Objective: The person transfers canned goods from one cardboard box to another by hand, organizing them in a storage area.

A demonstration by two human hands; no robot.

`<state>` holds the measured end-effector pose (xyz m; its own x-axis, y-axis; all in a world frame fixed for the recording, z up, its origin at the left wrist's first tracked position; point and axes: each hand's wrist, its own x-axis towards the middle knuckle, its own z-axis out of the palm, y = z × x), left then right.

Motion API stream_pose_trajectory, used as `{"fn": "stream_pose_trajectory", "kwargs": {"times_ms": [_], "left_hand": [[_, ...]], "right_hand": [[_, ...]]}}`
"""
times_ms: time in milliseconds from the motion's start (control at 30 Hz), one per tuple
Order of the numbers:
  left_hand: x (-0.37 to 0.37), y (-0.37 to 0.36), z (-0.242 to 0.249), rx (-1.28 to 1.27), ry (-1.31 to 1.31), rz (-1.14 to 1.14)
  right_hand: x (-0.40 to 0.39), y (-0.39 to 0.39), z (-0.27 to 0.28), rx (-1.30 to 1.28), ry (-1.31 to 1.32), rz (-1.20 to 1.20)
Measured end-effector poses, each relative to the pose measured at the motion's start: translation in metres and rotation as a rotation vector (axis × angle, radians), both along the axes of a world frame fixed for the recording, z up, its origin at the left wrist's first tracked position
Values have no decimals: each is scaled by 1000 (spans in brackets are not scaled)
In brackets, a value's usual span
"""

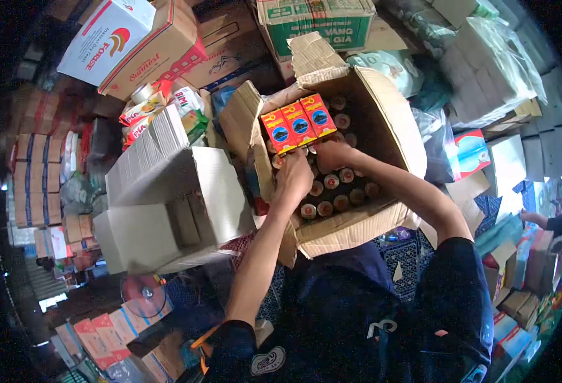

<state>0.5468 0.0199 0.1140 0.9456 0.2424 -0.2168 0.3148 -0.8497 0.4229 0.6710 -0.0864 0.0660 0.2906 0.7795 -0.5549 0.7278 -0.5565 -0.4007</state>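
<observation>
A large cardboard carton [388, 105] stands open in front of me, with several round-capped bottles [331, 182] upright inside. Three small red-and-yellow boxes [300, 124] sit side by side on top of the bottles, toward the carton's far left. My left hand [294, 176] is at the near edge of these boxes, its fingers curled in and their tips partly hidden. Close beside it, my right hand [333, 155] is closed near the boxes' right corner. What either hand grips, if anything, is hidden.
An open white carton [223, 191] stands just left. Behind it are bright food packets [147, 115] and stacked boxes [150, 54]. A green-printed carton [319, 25] stands beyond. Wrapped stacks [491, 70] rise at right. A fan [145, 293] is at lower left. Another person's arm [539, 220] shows far right.
</observation>
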Motion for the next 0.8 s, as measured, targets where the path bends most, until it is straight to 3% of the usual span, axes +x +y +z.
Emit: {"fn": "stream_pose_trajectory", "kwargs": {"times_ms": [133, 267, 467, 600, 733, 800], "left_hand": [[12, -1, -29, -111, 168, 170], [8, 2, -38, -77, 93, 113], [14, 11, -43, 12, 209, 5], [15, 9, -41, 9, 250, -133], [14, 12, -57, -15, 246, -104], [14, 13, -57, 13, 203, -102]], "right_hand": [[-3, -7, -30, 298, 23, 10], [12, -12, -50, 258, -6, 142], [10, -4, -27, 95, 79, 309], [1, 3, -33, -270, 203, 188], [8, -13, -7, -66, 150, 158], [10, -9, -37, -8, 79, 243]]}}
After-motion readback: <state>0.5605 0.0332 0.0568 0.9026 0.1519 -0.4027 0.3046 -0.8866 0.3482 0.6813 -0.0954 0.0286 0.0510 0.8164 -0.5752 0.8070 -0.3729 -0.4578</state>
